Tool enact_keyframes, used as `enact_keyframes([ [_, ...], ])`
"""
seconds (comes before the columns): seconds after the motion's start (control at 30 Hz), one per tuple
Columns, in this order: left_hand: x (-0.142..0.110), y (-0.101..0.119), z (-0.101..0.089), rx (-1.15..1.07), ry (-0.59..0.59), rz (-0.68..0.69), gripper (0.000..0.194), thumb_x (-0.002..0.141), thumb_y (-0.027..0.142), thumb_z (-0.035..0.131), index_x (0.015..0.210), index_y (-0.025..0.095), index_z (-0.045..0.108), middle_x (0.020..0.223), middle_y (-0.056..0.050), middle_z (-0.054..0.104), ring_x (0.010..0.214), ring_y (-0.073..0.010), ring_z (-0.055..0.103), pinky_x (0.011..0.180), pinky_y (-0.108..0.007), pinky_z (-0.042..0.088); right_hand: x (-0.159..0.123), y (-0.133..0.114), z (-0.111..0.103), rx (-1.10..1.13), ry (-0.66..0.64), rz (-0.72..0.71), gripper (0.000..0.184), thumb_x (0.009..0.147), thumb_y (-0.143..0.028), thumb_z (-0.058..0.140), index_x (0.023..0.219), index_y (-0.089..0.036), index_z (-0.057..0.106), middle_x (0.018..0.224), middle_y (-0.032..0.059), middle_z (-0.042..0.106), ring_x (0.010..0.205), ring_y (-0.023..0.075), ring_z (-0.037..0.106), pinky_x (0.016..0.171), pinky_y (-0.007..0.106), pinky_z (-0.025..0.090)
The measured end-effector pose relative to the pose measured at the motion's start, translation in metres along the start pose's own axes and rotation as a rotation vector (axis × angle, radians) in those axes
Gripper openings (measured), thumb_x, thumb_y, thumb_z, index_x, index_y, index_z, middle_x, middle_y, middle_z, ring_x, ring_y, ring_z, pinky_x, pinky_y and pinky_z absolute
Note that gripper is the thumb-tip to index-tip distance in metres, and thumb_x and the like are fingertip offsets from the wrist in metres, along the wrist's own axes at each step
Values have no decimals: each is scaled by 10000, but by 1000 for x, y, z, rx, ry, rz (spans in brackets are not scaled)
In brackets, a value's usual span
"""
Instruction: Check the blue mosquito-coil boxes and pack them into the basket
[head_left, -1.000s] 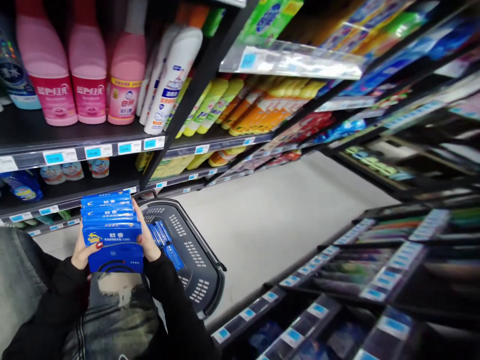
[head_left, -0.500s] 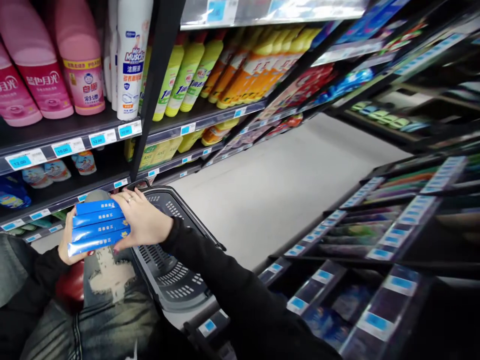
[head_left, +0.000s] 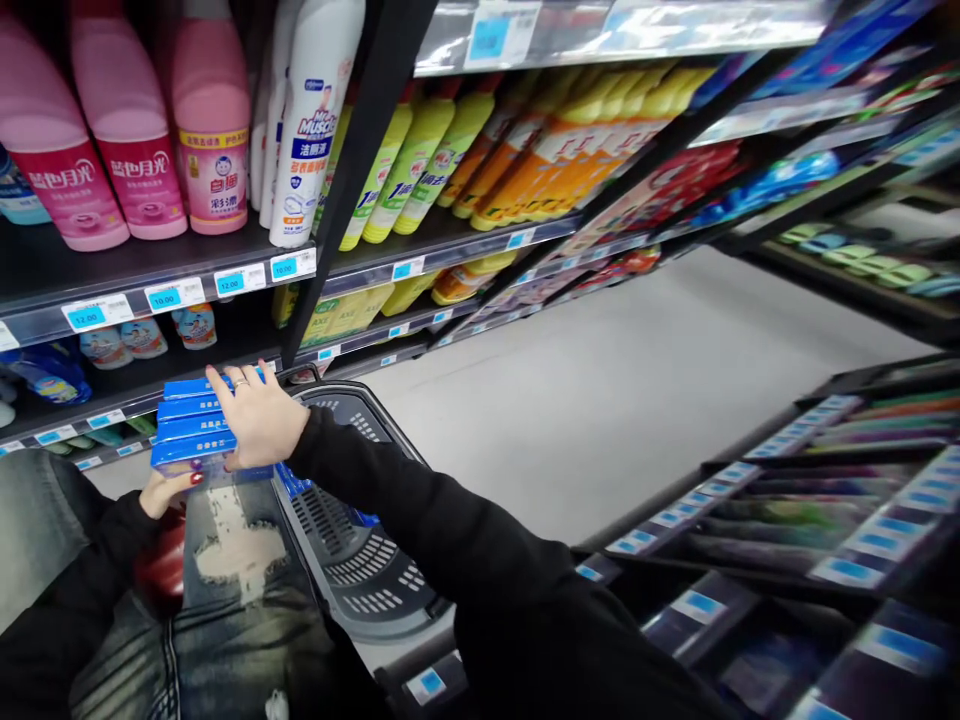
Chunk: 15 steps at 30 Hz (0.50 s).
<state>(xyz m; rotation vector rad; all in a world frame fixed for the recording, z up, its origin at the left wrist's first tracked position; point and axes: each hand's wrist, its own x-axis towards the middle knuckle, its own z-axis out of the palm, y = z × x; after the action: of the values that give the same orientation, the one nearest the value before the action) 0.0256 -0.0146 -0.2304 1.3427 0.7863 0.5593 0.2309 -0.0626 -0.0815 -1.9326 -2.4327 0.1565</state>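
Several flat blue boxes (head_left: 186,428) sit side by side in a block above my lap, beside the lower shelves. My left hand (head_left: 171,487) grips the block from below at its near edge, with the thumb at the front and the other fingers hidden. My right hand (head_left: 262,418) lies over the block's right end, its fingers bent across the top. A dark grey shopping basket (head_left: 375,572) stands just right of my legs, partly behind my right sleeve. Some blue items (head_left: 296,484) show inside it; their kind is not clear.
Shelves on the left hold pink bottles (head_left: 214,180), a white Mr Muscle bottle (head_left: 304,150) and yellow-green bottles (head_left: 435,150). A pale aisle floor (head_left: 540,400) runs ahead. Low shelves with price tags (head_left: 697,604) line the right side.
The view has shifted, moving the shelves rightward. My right hand has moved further over the top of the blue boxes, and my left thumb now shows at their near edge.
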Motion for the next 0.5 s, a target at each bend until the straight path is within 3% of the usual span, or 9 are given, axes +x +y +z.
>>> enact_keyframes([
  [0.1, -1, 2, 3, 32, 18, 34, 456, 580, 500, 711, 871, 149, 704, 866, -95, 727, 863, -288, 659, 888, -457, 489, 1, -5, -7, -34, 5, -27, 1078, 575, -577, 705, 1339, 47, 269, 1232, 263, 459, 1104, 355, 428, 979, 507, 269],
  [0.23, -5, -4, 6, 82, 37, 81, 509, 531, 581, 717, 823, 164, 700, 875, -113, 722, 861, -308, 661, 839, -480, 519, -10, -18, -12, -41, 26, 6, 1017, 553, -621, 699, 1281, 4, 363, 1144, 222, 503, 992, 330, 474, 869, 468, 353],
  [0.37, -6, -14, 8, 38, 34, 150, 795, 482, 654, 712, 1110, 175, 620, 1108, -138, 666, 1033, -358, 604, 879, -552, 484, -25, -26, -5, -41, 59, 2, 1055, 603, -636, 637, 1354, 4, 265, 1216, 236, 459, 1023, 338, 446, 888, 489, 328],
  [0.5, -4, -8, 14, 137, 69, 286, 980, 513, 731, 635, 1331, 236, 420, 1366, -142, 480, 1224, -369, 463, 992, -588, 377, -37, -23, -5, -60, 75, 2, 911, 720, -534, 546, 1392, -20, 209, 1172, 221, 484, 974, 328, 459, 824, 479, 353],
])
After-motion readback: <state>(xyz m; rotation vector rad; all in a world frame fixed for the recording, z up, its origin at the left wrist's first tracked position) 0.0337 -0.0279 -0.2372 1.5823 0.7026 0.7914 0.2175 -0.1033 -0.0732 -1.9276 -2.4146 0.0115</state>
